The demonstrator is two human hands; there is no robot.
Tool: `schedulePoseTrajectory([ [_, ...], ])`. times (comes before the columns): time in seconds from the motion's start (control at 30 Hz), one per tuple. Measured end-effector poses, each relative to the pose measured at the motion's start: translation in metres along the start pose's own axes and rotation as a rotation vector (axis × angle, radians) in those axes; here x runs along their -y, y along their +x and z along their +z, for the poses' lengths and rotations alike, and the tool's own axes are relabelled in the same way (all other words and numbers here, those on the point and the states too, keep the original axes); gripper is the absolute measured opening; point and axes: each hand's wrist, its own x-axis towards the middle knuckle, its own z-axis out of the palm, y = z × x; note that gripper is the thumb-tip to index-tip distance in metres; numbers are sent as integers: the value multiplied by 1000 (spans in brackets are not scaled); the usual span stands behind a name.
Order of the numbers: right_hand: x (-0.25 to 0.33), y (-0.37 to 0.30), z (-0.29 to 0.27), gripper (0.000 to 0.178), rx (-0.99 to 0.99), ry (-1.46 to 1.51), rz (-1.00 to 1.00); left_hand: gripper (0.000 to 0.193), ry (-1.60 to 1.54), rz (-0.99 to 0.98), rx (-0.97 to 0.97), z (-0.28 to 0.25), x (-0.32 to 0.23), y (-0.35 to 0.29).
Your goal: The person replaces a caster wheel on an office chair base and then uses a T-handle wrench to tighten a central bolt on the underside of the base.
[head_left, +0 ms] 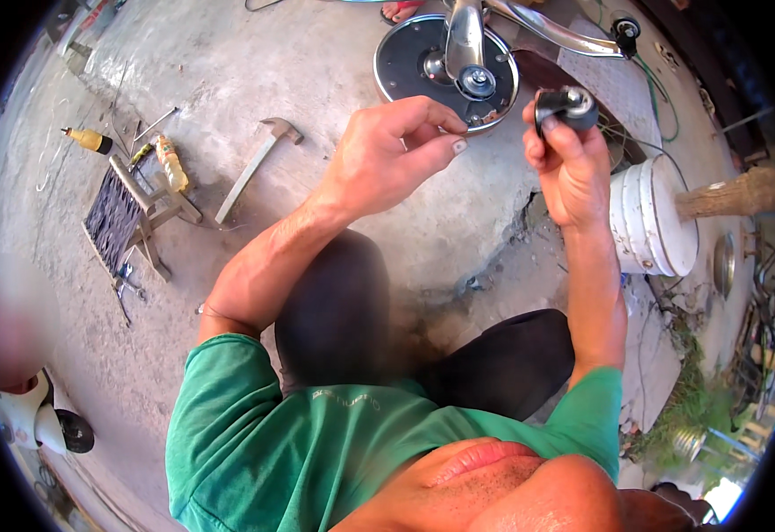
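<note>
My right hand (574,173) is raised and closed around a black caster wheel (566,108) with a shiny metal part, pinched between thumb and fingers. My left hand (387,155) hovers just below the rim of a round black disc with a chrome edge (402,87). Its fingers are half curled, thumb and index tips a little apart, with nothing visible between them. Chrome legs (465,35) lie over the disc, and one of them ends in another black caster (625,34).
A claw hammer (254,164) lies left on the concrete floor. Beside it stand a small woven stool (121,208), a yellow bottle (90,139) and a pale yellow bottle (172,164). At right is a white bucket (645,217) with a wooden post by it. A person's feet (399,11) show at the top.
</note>
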Motion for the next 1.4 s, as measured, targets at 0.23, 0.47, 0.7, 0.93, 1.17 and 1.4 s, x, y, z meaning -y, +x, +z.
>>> schedulePoseTrajectory([
  [0.23,12,34,17,21,-33,-160,-100,17,-46,-43,-5,-3,3,0],
  [0.47,12,41,43,21,39,-342,-181,17,-65,-36,-13,-4,9,2],
  [0.7,-1,55,39,30,80,-586,-252,15,-148,-70,-24,-3,14,4],
  [0.93,1,54,38,35,73,-745,-279,16,-172,-62,-73,-2,14,6],
  [1.17,7,50,41,37,82,-810,-247,23,-114,73,-183,0,7,30],
  [1.4,7,48,34,37,132,-827,-255,25,-84,41,-179,2,6,33],
])
